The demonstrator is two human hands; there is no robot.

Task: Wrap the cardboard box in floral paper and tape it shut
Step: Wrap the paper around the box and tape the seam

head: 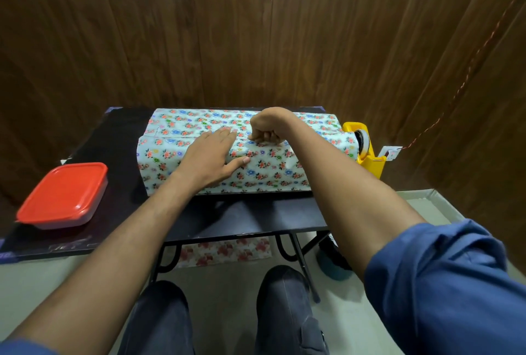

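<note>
Box: the cardboard box (227,152), fully covered in floral paper (284,169), lies across the far half of the black counter (256,218).
Left hand: left hand (212,157) lies flat on the box's top near its middle, fingers straight, pressing the paper seam.
Right hand: right hand (267,129), just right of the left, has its grip curled, fingertips pinching at the seam; what it holds cannot be told.
Tape dispenser: yellow tape dispenser (365,149) stands touching the box's right end.
Container: red-lidded container (64,195) sits left of the box, near the counter's front edge.
</note>
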